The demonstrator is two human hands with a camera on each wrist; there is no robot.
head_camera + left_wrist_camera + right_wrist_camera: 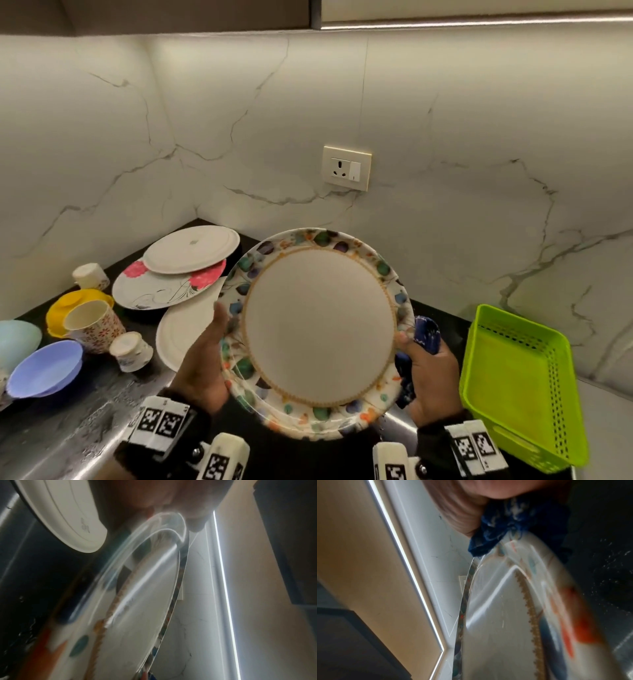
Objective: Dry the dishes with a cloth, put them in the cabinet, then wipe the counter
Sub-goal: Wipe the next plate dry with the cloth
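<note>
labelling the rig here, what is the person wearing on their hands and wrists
Both hands are bare. The left hand and right hand each have a dark sleeve or cuff at the wrist, wrapped by a band of white blocks printed with black-and-white square tag markers. Below each wrist sits a rounded white housing with another such marker and small metal screws.

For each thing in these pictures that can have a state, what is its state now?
leaf-pattern plate: held up, tilted, gripped at both sides.
left hand: grips the plate's left rim.
right hand: holds the right rim with the blue cloth bunched behind it.
green basket: upright.
floral cup: lying on its side.
purple bowl: tilted, opening toward the camera.
white plate: upside down on the red-flower plate.
</note>
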